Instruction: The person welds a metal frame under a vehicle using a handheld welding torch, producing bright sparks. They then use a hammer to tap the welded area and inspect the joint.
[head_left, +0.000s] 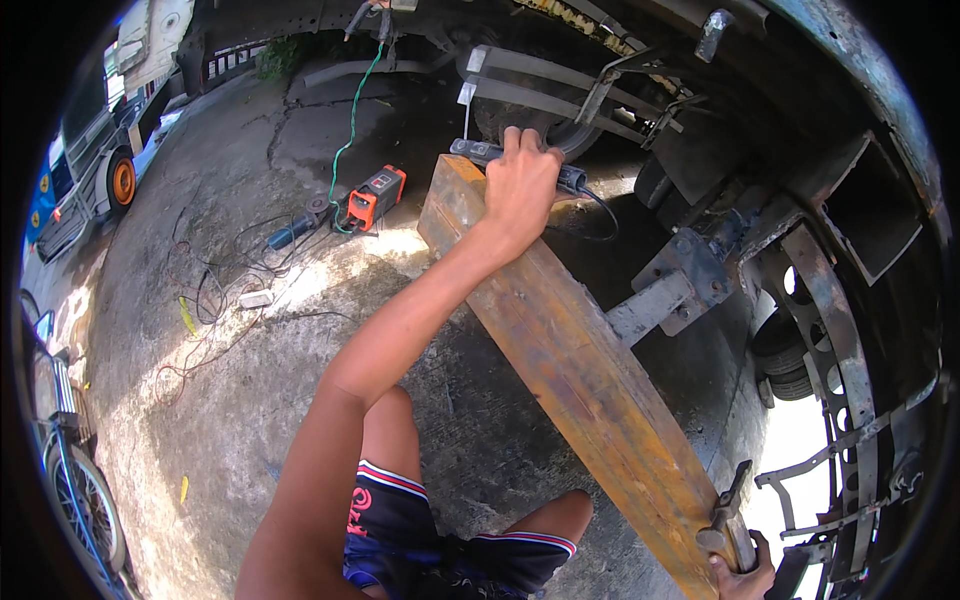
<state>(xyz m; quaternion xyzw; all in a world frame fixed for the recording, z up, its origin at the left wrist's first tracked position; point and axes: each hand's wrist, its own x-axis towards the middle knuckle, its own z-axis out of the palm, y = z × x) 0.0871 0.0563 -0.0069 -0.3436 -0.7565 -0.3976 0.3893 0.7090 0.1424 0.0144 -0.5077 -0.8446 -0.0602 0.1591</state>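
A long, rusty steel beam (570,350) runs slantwise from the middle of the view down to the lower right, beside a grey bracket and plate (680,290). My left hand (522,190) is at its far end, fingers wrapped round a grey-black welding electrode holder (477,151). A thin rod (467,118) sticks up from that holder, and a dark cable trails from its other end. At the near end of the beam, my right hand (748,574) grips a hammer (712,540), whose head rests against or just over the rusty face; part of this hand is cut off.
An orange-and-grey welding machine (376,197) stands on the concrete, with an angle grinder (292,232) and tangled cables beside it. Overhead and right hangs a vehicle's metal frame (835,330). Tyres (783,352) lie beneath it. A bicycle (85,490) stands at far left.
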